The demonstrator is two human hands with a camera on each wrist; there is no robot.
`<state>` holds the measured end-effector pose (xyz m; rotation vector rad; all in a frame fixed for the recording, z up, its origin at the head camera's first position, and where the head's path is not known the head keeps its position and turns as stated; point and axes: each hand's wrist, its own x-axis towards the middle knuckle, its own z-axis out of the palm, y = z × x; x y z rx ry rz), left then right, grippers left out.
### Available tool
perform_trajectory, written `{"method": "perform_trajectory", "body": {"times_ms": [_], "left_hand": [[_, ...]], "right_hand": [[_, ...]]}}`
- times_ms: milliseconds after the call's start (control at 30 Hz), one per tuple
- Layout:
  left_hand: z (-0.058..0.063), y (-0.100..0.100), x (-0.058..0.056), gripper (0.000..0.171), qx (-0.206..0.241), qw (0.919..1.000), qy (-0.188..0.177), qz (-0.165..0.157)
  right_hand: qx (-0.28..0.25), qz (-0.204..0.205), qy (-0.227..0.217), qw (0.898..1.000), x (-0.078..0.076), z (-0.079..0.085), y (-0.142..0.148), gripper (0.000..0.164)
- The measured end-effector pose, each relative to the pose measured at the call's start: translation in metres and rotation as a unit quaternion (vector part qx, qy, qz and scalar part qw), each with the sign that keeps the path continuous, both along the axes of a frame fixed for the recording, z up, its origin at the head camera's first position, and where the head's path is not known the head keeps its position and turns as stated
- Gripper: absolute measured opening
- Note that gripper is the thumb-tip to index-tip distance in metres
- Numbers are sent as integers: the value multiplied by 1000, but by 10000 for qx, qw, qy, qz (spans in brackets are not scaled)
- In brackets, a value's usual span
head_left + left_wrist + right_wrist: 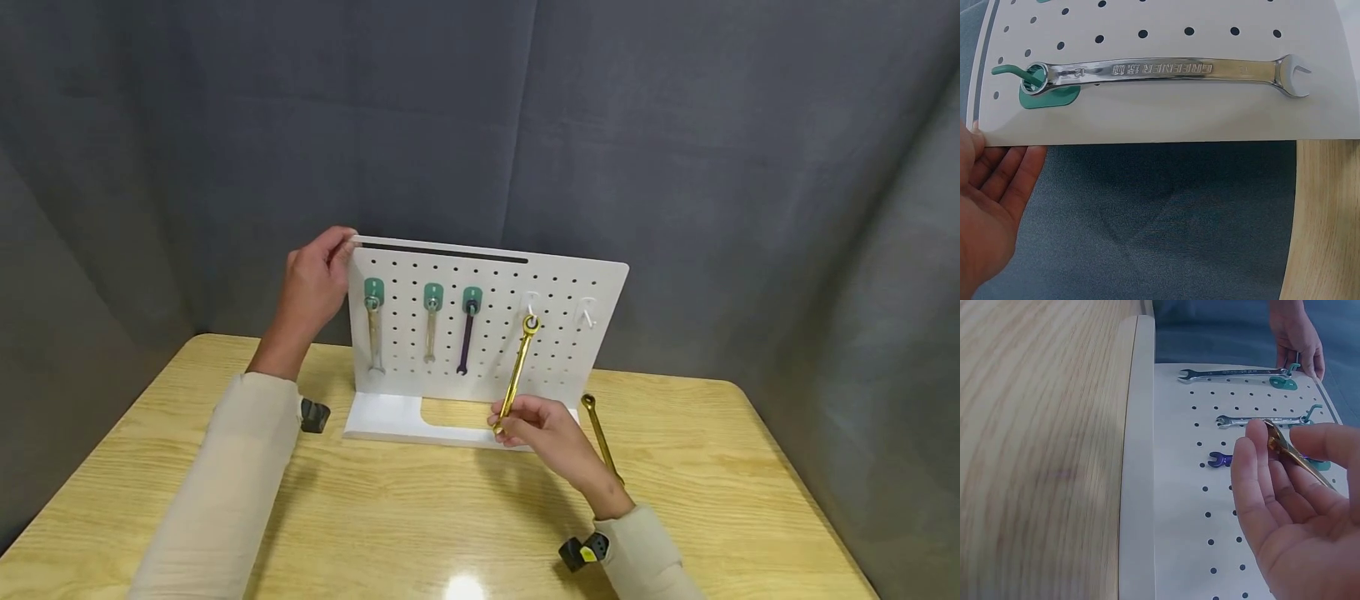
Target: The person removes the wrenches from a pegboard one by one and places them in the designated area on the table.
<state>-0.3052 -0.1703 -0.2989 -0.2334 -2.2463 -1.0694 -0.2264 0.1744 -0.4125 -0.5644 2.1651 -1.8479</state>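
My left hand grips the upper left corner of a white pegboard. Between the thumb and fingers of my right hand is the lower end of a gold wrench. Its ring end overlaps a white hook in the head view; I cannot tell whether the ring is over it. From green hooks on the left hang a silver wrench, another silver wrench and a purple wrench. At the far right of the board, a second white hook holds nothing.
Another gold wrench lies on the wooden table, right of the board and beside my right forearm. The board's white base rests on the table. Dark grey cloth hangs behind.
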Motion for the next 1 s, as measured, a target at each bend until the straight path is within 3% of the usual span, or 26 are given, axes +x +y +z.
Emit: {"method": "perform_trajectory", "body": {"times_ms": [533, 1000], "left_hand": [[4, -2, -2, 27, 31, 10000, 52, 4], [-4, 1, -3, 25, 122, 9998, 105, 95]], "right_hand": [[-77, 78, 354, 9993, 10, 5, 12, 26], [-553, 25, 70, 9984, 28, 12, 10, 29]]}}
